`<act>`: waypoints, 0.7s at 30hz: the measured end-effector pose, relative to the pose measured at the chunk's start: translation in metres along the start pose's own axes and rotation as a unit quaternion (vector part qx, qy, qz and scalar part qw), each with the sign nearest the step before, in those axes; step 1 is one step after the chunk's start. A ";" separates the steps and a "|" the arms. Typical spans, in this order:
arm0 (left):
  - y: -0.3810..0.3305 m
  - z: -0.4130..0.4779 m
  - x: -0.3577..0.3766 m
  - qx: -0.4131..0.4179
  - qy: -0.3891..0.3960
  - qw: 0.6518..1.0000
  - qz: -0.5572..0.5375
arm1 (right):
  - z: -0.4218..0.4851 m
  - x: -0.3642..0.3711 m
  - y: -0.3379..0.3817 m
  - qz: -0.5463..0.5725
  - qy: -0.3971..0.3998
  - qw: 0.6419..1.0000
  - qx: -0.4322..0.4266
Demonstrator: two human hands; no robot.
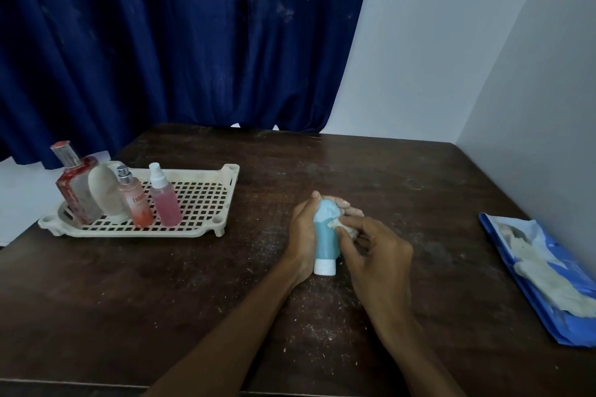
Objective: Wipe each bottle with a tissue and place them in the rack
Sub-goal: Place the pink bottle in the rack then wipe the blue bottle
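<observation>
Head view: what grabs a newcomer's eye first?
Mid-table, the left hand holds a blue bottle with a white cap while the right hand pinches a tissue against it. At the left edge a cream rack holds four bottles; a blue tissue pack lies far right.

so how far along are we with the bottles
Looks done: red bottle, white oval bottle, labelled pink spray and plain pink spray stand in the rack. In hand: left hand holds the blue bottle, right hand wipes it with a tissue. Left: rack it; no other loose bottle is visible.
</observation>
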State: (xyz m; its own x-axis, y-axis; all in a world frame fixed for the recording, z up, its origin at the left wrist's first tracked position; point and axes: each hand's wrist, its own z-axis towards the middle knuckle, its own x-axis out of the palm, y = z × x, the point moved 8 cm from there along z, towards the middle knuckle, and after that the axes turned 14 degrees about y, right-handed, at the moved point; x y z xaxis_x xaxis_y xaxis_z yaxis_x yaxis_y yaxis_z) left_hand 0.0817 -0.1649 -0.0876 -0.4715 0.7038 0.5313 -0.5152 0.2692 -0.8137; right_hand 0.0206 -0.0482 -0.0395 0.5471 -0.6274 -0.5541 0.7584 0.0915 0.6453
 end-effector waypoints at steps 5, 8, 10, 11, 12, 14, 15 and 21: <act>0.000 0.001 -0.001 0.003 -0.011 0.999 0.041 | 0.004 -0.009 -0.011 0.010 -0.010 1.000 0.020; -0.002 0.000 -0.008 0.011 -0.039 0.997 0.063 | 0.010 -0.007 -0.006 0.024 -0.014 0.999 0.020; -0.002 0.000 -0.006 0.004 -0.024 0.999 0.040 | 0.007 -0.004 -0.005 0.024 -0.008 1.000 0.015; 0.000 0.000 -0.004 -0.002 -0.015 0.999 0.028 | 0.005 -0.003 -0.008 0.025 -0.003 1.000 0.016; 0.001 0.000 -0.003 -0.007 -0.009 1.000 0.019 | 0.002 -0.002 -0.010 0.027 0.004 0.999 0.017; 0.003 0.000 -0.004 -0.011 -0.021 0.999 0.027 | 0.000 -0.004 -0.015 0.028 0.010 0.999 0.021; 0.002 0.000 -0.007 -0.008 -0.033 0.998 0.045 | 0.000 -0.006 -0.016 0.026 0.006 0.999 0.023; 0.001 -0.003 -0.015 -0.008 -0.076 0.993 0.086 | 0.008 -0.005 -0.004 0.035 -0.014 0.999 0.007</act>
State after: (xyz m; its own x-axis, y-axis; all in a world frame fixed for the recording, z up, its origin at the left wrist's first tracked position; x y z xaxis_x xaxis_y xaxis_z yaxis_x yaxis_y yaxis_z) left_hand 0.0903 -0.1733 -0.0967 -0.6540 0.6338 0.4130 -0.4069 0.1656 -0.8984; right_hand 0.0120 -0.0516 -0.0346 0.5891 -0.6408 -0.4923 0.7135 0.1264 0.6892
